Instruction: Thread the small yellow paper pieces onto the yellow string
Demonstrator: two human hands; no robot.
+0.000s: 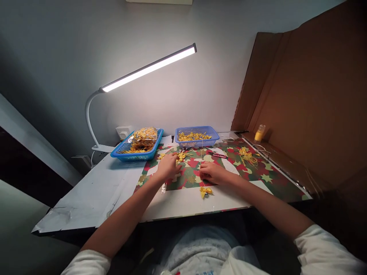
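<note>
My left hand [169, 167] reaches over a small pile of yellow ribbon bows [182, 156] on the patterned sheet. Its fingertips are at the bows, with the thumb apart from the fingers. To the right, my right hand [213, 173] has its fingers curled closed around a thin pale cord [202, 152]. The cord runs up past the hand toward the purple basket. Just below that hand, a yellow bow with a round silver bell [206, 192] lies on the white strip at the table's front. Some small silver bells [183, 148] sit behind the pile.
A blue basket [114, 155] holds yellow pieces and a clear bag; a purple basket [197, 143] holds more yellow bows. A pink-handled cutter [218, 155], tangled yellow ties [248, 156] and a yellow-filled bottle [259, 133] are rightward. A lamp [149, 68] hangs above; cardboard [301, 95] stands right.
</note>
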